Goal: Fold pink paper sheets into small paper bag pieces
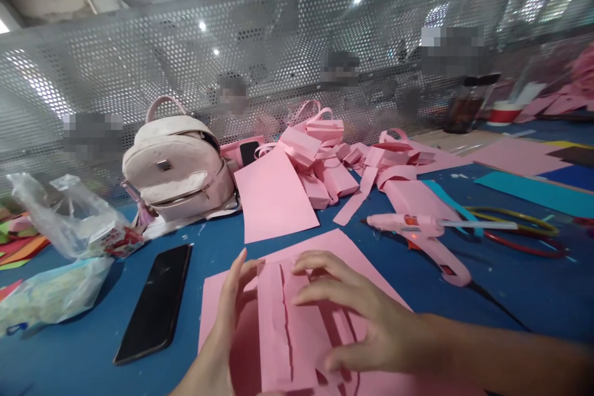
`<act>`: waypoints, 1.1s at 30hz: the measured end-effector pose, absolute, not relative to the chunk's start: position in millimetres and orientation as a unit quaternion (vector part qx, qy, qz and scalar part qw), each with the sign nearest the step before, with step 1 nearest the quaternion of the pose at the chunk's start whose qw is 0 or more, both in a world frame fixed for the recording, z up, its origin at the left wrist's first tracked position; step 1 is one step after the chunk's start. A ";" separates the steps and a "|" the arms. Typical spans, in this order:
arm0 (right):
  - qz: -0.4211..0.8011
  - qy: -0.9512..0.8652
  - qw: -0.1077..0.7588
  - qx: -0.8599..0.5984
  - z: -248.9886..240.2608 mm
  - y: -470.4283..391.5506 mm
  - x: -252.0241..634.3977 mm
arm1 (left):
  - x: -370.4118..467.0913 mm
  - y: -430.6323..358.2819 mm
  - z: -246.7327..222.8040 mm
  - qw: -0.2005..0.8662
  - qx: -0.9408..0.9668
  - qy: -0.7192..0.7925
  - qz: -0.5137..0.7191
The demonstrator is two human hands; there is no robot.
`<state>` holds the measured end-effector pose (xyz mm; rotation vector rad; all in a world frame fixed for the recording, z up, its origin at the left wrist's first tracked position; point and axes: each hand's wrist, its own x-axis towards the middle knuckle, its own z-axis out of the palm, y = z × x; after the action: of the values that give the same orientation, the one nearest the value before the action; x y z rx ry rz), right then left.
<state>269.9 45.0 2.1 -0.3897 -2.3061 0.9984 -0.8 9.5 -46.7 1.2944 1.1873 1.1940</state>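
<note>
**Across a blue tabletop: folded pink paper piece, between two bare hands**

Backdrop: grey perforated metal partition (pixel 278 31), lights showing as bright spots on it; pale ceiling beams above.

Surface: blue table (pixel 69 362), matte, with small whitish specks.

Bag: one cream backpack (pixel 179 164), rounded, smooth, zipped front pocket, beside the partition.

Paper stock: pink base sheets (pixel 371 272), flat and overlapping, under the work; a loose pink sheet (pixel 276 201) leaning near the backpack; behind it, a heap of pink paper forms (pixel 320 154), boxy, looped and strip-like. Teal strip (pixel 533 192), flat, to the right.

Plastic: one clear bag (pixel 65 216), crumpled, left side.

Tool: one pink glue gun (pixel 417 229), clear stick at its rear, small red light, black cord.

Device: one black phone (pixel 155 303), glossy, screen dark, left of the base sheets.

Principal item: folded pink paper piece (pixel 304 328), long and boxy, raised lengthwise flap with an uneven edge; near centre, above the base sheets.

Hands: left hand (pixel 229 322), cupped along the piece's left side, fingers at its far end; right hand (pixel 366 306), fingers spread and bent over its right part, thumb held apart.
</note>
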 end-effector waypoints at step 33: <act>0.307 -0.909 0.253 -0.125 -4.9 51.2 272.4 | 12.5 -37.1 -22.0 0.314 0.725 0.466 0.398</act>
<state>272.4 51.2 -4.9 -0.3401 -2.4712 0.8332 12.5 -37.1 -22.0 1.9121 1.2280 1.0490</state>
